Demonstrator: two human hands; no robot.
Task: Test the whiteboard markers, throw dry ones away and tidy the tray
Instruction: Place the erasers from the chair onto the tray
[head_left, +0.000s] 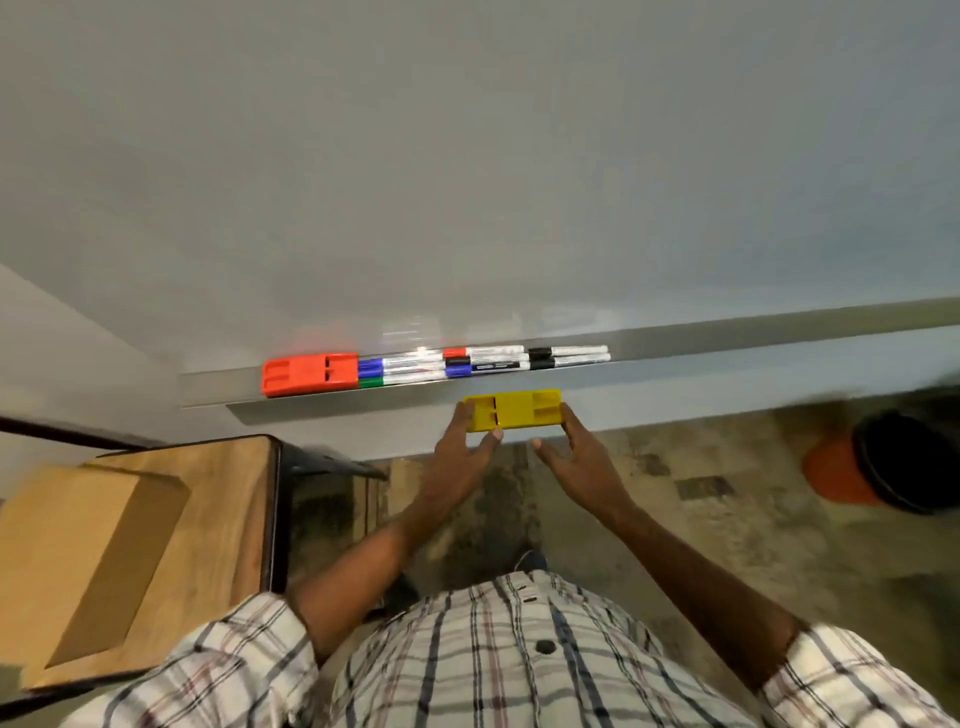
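Before you: orange eraser (310, 373); yellow eraser (511, 410); markers (483, 361), white barrels, caps blue, green, red, black; grey tray (727, 343); orange bin (831, 475), black lining. On you: shirt (493, 665), white, checked in dark and reddish lines.

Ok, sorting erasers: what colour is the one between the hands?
The eraser is yellow; head view.

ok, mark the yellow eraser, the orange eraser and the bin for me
yellow eraser (511, 410), head view, middle of its top face.
orange eraser (310, 374), head view, centre of its body.
bin (836, 480), head view, orange outer wall.
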